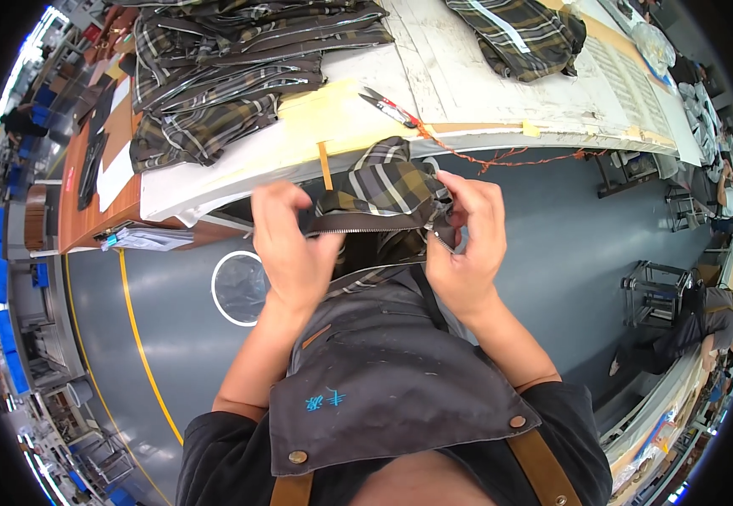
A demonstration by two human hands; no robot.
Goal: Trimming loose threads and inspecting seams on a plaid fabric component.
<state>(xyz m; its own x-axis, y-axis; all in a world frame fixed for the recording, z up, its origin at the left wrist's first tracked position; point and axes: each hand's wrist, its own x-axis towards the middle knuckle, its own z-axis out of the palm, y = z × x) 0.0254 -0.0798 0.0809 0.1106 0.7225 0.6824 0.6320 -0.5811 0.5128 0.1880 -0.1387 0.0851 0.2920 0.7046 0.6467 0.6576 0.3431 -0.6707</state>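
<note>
Brown-and-olive plaid piece (383,190) in hand, just in front of the table's near edge and above the apron (392,388). Silvery zipper teeth (370,230) run along its lower dark band, roughly level, bending downward at the right end. Whether the cloth's upper part touches the table cannot be told.

Left hand (282,240), slightly blurred: fingers curled over, thumb below, narrow gap at the cloth's left end; cannot tell whether they press on it. Right hand (472,240) holds the right end, fingers bent around the cloth, thumb low beside the zipper's turned-down end.

Table (467,93), pale top: a heap of similar plaid pieces (240,59), zippers showing on several, fills the left part and reaches toward the far edge. Yellow sheet (320,110) beside the heap, at the near edge. Red-handled thread snips (390,108) near that edge, blades pointing left; a twisted orange cord (484,162) runs from their handle rightward along the edge. Another plaid piece (522,42) lies toward the far edge, right of the snips, a pale strip across it. Clear plastic bag (653,46) near the right end.
</note>
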